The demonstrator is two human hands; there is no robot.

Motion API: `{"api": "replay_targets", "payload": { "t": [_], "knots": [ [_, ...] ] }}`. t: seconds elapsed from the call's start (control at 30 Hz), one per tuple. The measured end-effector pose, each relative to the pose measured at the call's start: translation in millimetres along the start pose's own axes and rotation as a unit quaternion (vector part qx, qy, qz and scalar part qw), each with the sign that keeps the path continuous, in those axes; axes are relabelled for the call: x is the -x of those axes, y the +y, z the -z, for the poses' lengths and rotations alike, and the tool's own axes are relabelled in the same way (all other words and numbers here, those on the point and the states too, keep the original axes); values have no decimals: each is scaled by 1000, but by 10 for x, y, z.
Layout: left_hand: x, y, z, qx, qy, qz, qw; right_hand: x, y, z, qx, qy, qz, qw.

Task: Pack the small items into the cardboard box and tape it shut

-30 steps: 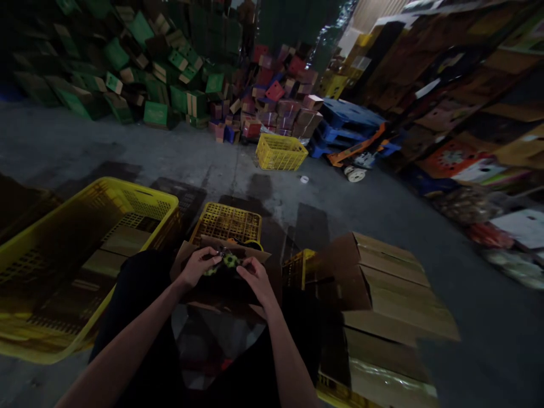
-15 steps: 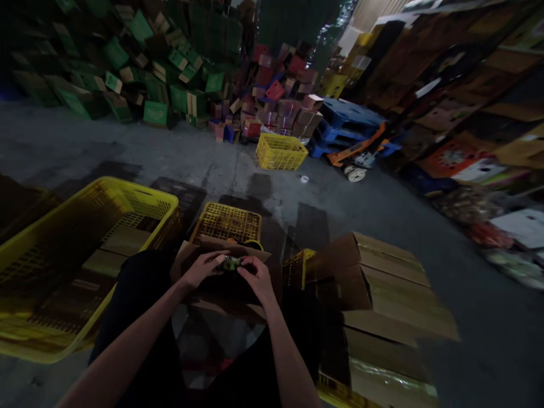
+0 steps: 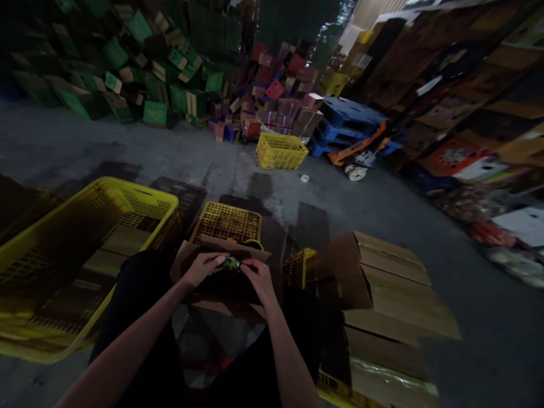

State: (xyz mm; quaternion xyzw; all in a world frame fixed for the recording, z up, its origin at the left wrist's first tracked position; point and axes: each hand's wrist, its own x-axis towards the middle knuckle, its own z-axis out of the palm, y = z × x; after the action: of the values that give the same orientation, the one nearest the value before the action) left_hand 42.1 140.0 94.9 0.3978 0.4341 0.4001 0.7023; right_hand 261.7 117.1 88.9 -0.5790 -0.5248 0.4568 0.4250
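Both my hands meet over an open brown cardboard box (image 3: 199, 247) on my lap. My left hand (image 3: 203, 268) and my right hand (image 3: 256, 277) have their fingers curled round a small green and dark object (image 3: 232, 263) held between them; in the dim light I cannot make out what it is. Behind the box stands an upturned yellow crate (image 3: 226, 222).
A large yellow crate (image 3: 85, 249) holding flat cardboard sits at my left. Stacked flattened cartons (image 3: 382, 294) lie at my right. Further off on the concrete floor are another yellow crate (image 3: 280, 152), blue pallets (image 3: 346, 122), and piles of green and red boxes.
My fingers have drawn closer together round the small green object, covering more of it. My arms and the box have stayed where they were.
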Motion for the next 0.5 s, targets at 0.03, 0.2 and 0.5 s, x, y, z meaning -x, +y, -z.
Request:
{"api": "replay_targets", "payload": {
  "t": [0.03,0.2,0.5],
  "knots": [
    [0,0,-4,10,1,3,1000,5,-14,0,2,2,10,1000],
    [-10,-1,2,47,28,41,998,46,-124,-9,4,13,68,998],
    [2,-38,95,49,-4,67,997,65,-202,-5,-2,-10,97,995]
  ]
}}
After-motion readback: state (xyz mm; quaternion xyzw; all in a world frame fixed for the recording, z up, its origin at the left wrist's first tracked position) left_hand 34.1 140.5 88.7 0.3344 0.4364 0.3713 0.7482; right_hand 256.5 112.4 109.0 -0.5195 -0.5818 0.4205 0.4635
